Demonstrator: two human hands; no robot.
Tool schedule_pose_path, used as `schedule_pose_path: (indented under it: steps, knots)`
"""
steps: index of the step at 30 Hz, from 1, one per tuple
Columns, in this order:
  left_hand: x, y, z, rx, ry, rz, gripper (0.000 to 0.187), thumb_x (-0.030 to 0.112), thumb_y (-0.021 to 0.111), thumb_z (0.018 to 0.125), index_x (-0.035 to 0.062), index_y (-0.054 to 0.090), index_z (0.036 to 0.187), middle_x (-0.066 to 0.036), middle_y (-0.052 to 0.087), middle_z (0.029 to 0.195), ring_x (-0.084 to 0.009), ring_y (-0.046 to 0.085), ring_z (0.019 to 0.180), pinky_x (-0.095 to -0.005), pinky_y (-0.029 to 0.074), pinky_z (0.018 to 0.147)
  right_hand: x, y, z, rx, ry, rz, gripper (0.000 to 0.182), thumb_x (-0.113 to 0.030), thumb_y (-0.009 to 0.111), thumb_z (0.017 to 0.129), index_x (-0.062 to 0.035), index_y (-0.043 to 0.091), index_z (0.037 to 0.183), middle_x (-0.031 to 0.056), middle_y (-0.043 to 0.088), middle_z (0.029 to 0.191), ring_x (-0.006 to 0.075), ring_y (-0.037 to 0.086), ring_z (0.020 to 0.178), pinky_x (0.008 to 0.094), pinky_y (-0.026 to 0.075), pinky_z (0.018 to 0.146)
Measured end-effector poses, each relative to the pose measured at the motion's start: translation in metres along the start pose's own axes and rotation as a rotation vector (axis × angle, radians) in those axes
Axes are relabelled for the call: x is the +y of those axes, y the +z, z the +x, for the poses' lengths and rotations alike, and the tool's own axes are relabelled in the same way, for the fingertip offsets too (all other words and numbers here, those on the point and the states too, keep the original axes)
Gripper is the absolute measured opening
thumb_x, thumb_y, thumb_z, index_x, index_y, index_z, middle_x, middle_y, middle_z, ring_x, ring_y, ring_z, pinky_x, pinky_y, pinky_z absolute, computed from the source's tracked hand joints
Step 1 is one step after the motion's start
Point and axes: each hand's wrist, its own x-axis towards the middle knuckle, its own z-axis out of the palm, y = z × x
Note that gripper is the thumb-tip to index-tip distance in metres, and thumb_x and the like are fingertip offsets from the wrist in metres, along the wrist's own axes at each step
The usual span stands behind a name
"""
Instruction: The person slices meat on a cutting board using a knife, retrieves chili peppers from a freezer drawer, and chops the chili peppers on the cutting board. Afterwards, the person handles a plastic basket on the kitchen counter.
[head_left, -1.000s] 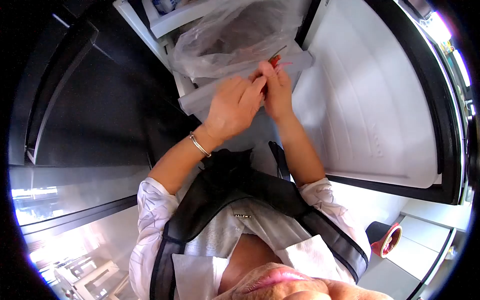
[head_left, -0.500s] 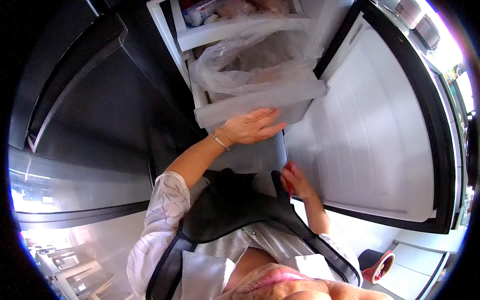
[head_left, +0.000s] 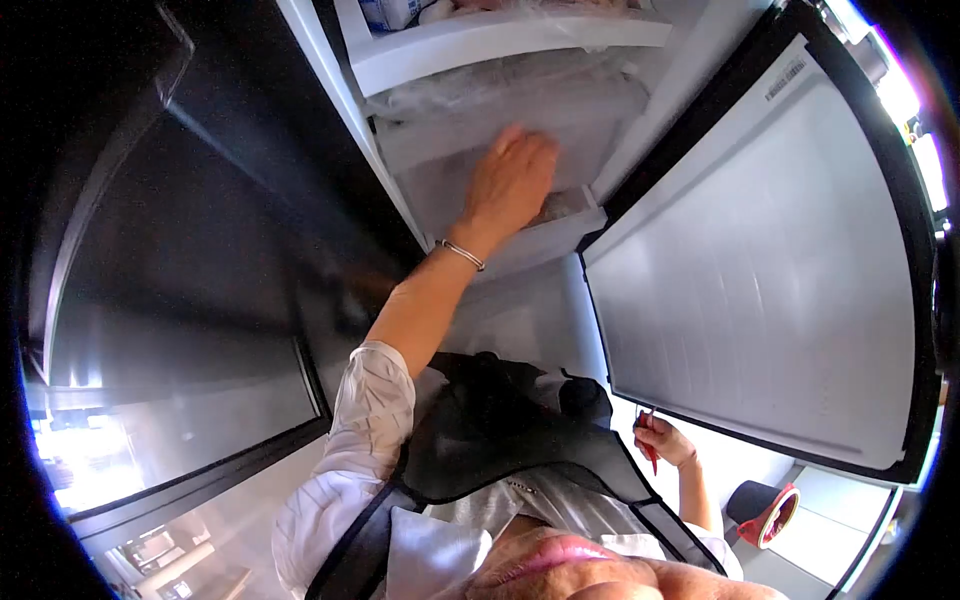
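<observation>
My left hand (head_left: 512, 180), blurred by motion, lies with fingers extended against the front of a translucent freezer drawer (head_left: 430, 170). A bracelet circles that wrist. A clear plastic bag (head_left: 480, 88) shows along the top of this drawer. Low on the right, by the bottom edge of the freezer door (head_left: 760, 270), my right hand (head_left: 668, 440) is closed round a slim red tool (head_left: 653, 459); its ends stick out above and below the fingers, and its exact kind does not show.
Above is a white drawer (head_left: 520, 50) with packages in it. A lower white drawer (head_left: 550, 240) protrudes beneath my left hand. The freezer door stands open on the right, and a dark glossy panel (head_left: 200, 280) rises on the left. A black and red round object (head_left: 765, 515) is at lower right.
The translucent drawer has slid inward, with my left hand moving forward along with it. My right hand has shifted right and back with the red tool. The view has shifted too.
</observation>
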Motion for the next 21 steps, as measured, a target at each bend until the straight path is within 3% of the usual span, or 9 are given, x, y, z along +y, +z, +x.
schedule_pose_path:
  steps: [3,5,6,9,10,12,14,17,21]
  knots:
    - [-0.076,0.036,0.018,0.109,-0.059,0.006,0.024,0.02,0.059,0.085,0.0056,0.063,0.105,-0.01,0.061,0.112,-0.0247,0.055,0.111,-0.0433,0.03,0.107,-0.029,-0.003,0.077,-0.002,-0.014,0.07,0.022,-0.027,0.054,0.094,-0.0081,0.053,0.082,-0.0019,0.05,0.062,0.0082,0.044,0.051,0.0232,0.036,0.047]
    - [-0.091,0.04,0.031,0.099,-0.049,-0.007,0.02,0.018,0.06,0.084,0.0066,0.064,0.1,-0.009,0.062,0.107,-0.024,0.056,0.107,-0.0441,0.031,0.106,-0.019,-0.03,0.094,-0.045,0.178,-0.088,0.025,-0.03,0.059,0.092,-0.0059,0.056,0.087,0.0011,0.053,0.066,0.0102,0.048,0.053,0.0247,0.04,0.05]
    - [-0.082,0.034,0.039,0.091,-0.033,-0.019,0.016,0.017,0.061,0.083,0.0077,0.065,0.095,-0.009,0.064,0.103,-0.0233,0.057,0.103,-0.0448,0.031,0.105,0.002,-0.054,0.082,0.008,0.25,-0.399,0.032,-0.034,0.061,0.089,-0.007,0.057,0.073,0.0008,0.054,0.061,0.0098,0.051,0.053,0.0249,0.042,0.05]
    - [0.03,-0.022,0.061,0.178,0.072,-0.304,0.009,0.013,0.064,0.079,0.0091,0.065,0.087,-0.005,0.064,0.088,-0.0219,0.06,0.088,-0.0451,0.036,0.1,0.08,-0.16,-0.017,-0.177,0.713,-0.602,0.022,-0.027,0.061,0.086,-0.0057,0.063,0.08,0.0016,0.054,0.058,0.0117,0.048,0.046,0.0289,0.044,0.043]
    - [0.072,-0.048,0.073,0.179,0.102,-0.307,0.009,0.013,0.064,0.079,0.0091,0.065,0.087,-0.005,0.064,0.088,-0.0219,0.06,0.088,-0.0451,0.036,0.1,0.094,-0.179,-0.053,0.033,0.681,-0.687,0.015,-0.017,0.056,0.083,-0.0051,0.066,0.083,0.0072,0.059,0.06,0.0181,0.056,0.046,0.0323,0.048,0.045]
    - [0.1,-0.096,0.109,0.32,0.231,-0.517,0.009,0.011,0.066,0.077,0.0098,0.064,0.085,-0.002,0.061,0.077,-0.0196,0.059,0.075,-0.0442,0.041,0.094,0.062,-0.218,-0.101,0.313,0.671,-0.833,0.016,-0.017,0.056,0.083,-0.0051,0.066,0.084,0.0079,0.06,0.061,0.0189,0.057,0.048,0.0328,0.048,0.046]
    - [0.126,-0.154,0.201,0.294,0.281,-0.586,0.011,0.011,0.066,0.076,0.01,0.063,0.086,-0.002,0.06,0.075,-0.019,0.059,0.073,-0.0436,0.042,0.093,0.001,-0.264,-0.158,0.442,0.671,-0.86,0.016,-0.017,0.056,0.083,-0.0051,0.066,0.084,0.0085,0.06,0.063,0.0198,0.058,0.05,0.0333,0.049,0.048]
    - [0.171,-0.239,0.331,0.268,0.346,-0.716,0.015,0.01,0.067,0.077,0.0102,0.062,0.091,-0.002,0.06,0.075,-0.0179,0.059,0.073,-0.0428,0.043,0.092,-0.067,-0.293,-0.217,0.505,0.667,-0.784,0.016,-0.017,0.056,0.082,-0.0051,0.066,0.085,0.0095,0.061,0.065,0.021,0.059,0.052,0.0341,0.05,0.049]
    - [0.17,-0.307,0.351,0.281,0.362,-0.892,0.024,0.013,0.066,0.079,0.0107,0.06,0.102,-0.006,0.062,0.094,-0.0224,0.06,0.091,-0.0436,0.042,0.093,-0.106,-0.208,-0.154,0.435,0.475,-0.747,0.016,-0.016,0.056,0.082,-0.0051,0.067,0.086,0.0109,0.063,0.068,0.0227,0.061,0.055,0.0351,0.051,0.052]
